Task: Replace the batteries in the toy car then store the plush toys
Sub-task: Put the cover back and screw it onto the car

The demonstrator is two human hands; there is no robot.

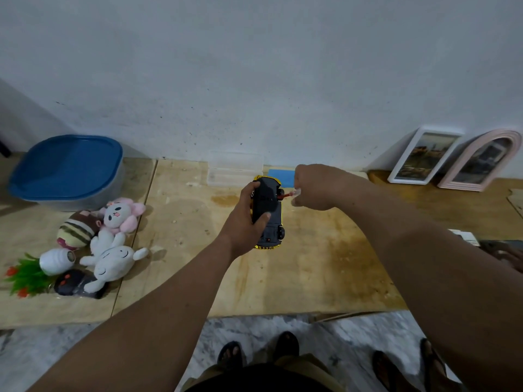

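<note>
Gripping the toy car from its left side, the left hand holds it upside down over the wooden table, thumb pressed on the dark underside and fingers curled round the far edge. Yellow bodywork shows along the rim at both ends. The right hand reaches in from the right with its wrist bent, fingers closed round a small screwdriver with a clear handle and a red shaft; the tip points at the car's underside, though whether it touches a screw is too small to tell. Most of the handle is hidden inside the fist.

To the left on the table lie the plush toys: a pink-and-white one, a striped brown one and a white one, heaped together beside a dark remote control and a tipped white vase of artificial flowers. Behind them stands a grey container with a blue lid, closed, its contents unseen. A clear plastic box sits against the wall behind the car; what it holds is hard to make out. A blue object beside it is partly hidden by the car and hand. Two framed pictures lean against the wall on the right.
</note>
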